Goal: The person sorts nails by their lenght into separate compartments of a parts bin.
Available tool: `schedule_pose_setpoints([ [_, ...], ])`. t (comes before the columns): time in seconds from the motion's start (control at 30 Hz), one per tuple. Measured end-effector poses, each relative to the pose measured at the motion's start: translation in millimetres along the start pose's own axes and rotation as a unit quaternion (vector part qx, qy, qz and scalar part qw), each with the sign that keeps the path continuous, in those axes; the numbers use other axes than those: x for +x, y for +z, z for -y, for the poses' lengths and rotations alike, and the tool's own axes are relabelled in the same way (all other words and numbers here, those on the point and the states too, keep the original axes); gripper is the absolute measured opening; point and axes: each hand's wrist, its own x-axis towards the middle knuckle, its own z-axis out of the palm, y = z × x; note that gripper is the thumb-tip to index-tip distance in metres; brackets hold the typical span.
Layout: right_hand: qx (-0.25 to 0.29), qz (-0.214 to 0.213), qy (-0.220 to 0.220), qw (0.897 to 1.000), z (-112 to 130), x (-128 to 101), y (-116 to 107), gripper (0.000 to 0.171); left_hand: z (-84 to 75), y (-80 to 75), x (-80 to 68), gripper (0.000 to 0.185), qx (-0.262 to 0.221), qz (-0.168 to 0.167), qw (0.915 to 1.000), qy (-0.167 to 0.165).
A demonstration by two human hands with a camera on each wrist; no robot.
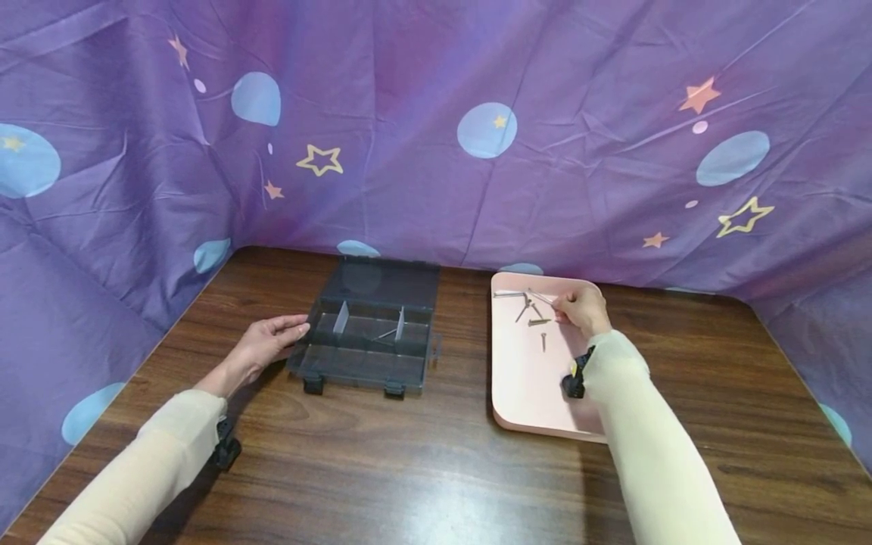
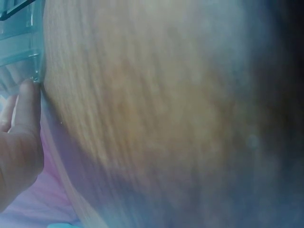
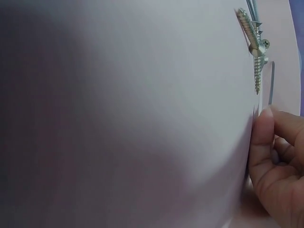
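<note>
A person sits at a dark wood table (image 1: 436,469) w/ purple starry cloth hung behind and at both sides.

Left hand (image 1: 262,350): fingers straight and relaxed, tips touching the left wall of a smoky clear organizer box (image 1: 364,341). It holds nothing; it looks like it's there to steady the box. The left wrist view backs this up, showing a thumb (image 2: 26,107) against the box's corner. The box lies flat, lid swung open toward the back wall, 2 black latches on the near edge. Inside, approx 2 upright dividers show in the far row, and one thin screw-like piece lies in the middle compartment. Near row looks bare, though it's hard to tell through the tinted plastic.

Right hand (image 1: 579,309): fingers curled down over the far end of a pink tray (image 1: 527,393), right of the box and apart from it. It seems to be pinching at a screw, but the grip itself is hidden, so can't tell for sure.

Screws (image 1: 531,310) lie loose at the tray's far end, approx 5–6: a crossed cluster by the fingers, plus 1 small one (image 1: 543,341) alone, nearer the person. The right wrist view shows two threaded screws (image 3: 254,52) overlapping just beyond the fingertips (image 3: 263,128).
</note>
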Motion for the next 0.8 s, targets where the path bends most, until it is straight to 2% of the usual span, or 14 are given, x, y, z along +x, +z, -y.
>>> schedule_pose_setpoints([
  [0.27, 0.035, 0.015, 0.009, 0.999, -0.4, 0.5, -1.7, 0.005, -1.3, 1.0, -1.0, 0.054, 0.008, -0.003, 1.0, 0.002],
  [0.8, 0.028, -0.008, 0.001, 1.0, -1.7, -2.1, 1.8, 0.007, -1.1, -0.1, -0.6, 0.054, -0.01, -0.005, 0.9999, 0.001],
])
